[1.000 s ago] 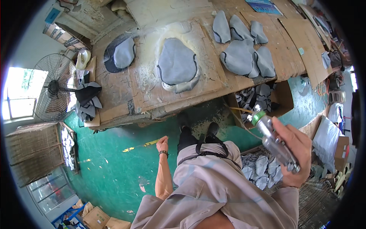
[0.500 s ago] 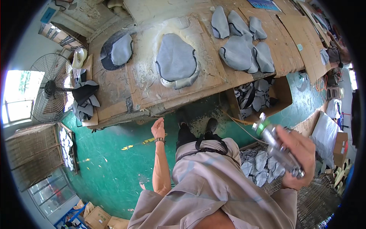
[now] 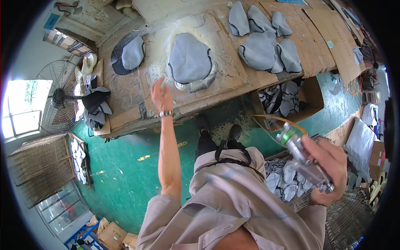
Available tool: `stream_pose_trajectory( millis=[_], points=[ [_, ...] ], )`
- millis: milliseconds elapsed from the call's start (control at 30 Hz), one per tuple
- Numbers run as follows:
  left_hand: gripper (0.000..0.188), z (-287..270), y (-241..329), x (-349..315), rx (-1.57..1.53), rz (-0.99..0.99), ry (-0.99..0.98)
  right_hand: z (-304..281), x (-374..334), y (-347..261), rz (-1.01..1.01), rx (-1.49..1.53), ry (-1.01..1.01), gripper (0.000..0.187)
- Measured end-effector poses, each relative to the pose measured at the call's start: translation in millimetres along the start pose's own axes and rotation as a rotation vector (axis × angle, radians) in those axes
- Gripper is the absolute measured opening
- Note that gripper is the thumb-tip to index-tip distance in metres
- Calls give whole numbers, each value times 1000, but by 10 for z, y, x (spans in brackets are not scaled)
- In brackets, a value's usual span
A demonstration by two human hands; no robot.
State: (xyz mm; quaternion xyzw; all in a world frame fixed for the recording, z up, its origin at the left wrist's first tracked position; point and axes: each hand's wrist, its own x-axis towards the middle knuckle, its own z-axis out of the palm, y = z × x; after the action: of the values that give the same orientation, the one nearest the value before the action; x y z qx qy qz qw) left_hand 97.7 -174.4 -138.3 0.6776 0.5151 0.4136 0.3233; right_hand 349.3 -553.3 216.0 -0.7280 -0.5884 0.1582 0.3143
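My right hand [image 3: 329, 168] is wrapped round a metal spray gun [image 3: 307, 164] with a green ring, held out over the right side of my body. A yellowish hose [image 3: 275, 118] runs near its green end. My left hand [image 3: 161, 98] is above the table's front edge, fingers stretched out and holding nothing. Just beyond it, to the right, lies a large grey fabric piece [image 3: 189, 58] with dark curved edging, on a pale-stained sheet of cardboard. Under its near edge another light piece [image 3: 200, 84] sticks out. Left of these, a smaller grey piece [image 3: 133, 53] rests on a dark one [image 3: 118, 60].
Several grey fabric pieces [image 3: 258, 50] lie at the table's right. Below them stands a cardboard box [image 3: 310, 104] of similar pieces. A wire-caged fan [image 3: 58, 96] is at the left, beside dark and grey scraps [image 3: 96, 104]. Wire racking [image 3: 350, 214] stands at my right.
My left hand has risen forward from beside my body to over the table's edge, and its fingers have opened out. My right hand keeps the spray gun at nearly the same place.
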Motion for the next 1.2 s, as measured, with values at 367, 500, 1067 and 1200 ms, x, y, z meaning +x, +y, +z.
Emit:
stream_pose_trajectory(
  millis=[367,500,1067,1200],
  points=[
    [26,390,-31,710,548,379,-282,-178,-458,113,393,-80,87,43],
    [21,412,47,912,556,371,-298,-219,-495,183,321,-51,-6,45],
    [17,-494,666,1002,397,397,-283,468,23,-729,411,-9,90,49],
    [19,-1275,735,1357,429,380,-368,633,358,-901,290,0,-74,60]
  ],
)
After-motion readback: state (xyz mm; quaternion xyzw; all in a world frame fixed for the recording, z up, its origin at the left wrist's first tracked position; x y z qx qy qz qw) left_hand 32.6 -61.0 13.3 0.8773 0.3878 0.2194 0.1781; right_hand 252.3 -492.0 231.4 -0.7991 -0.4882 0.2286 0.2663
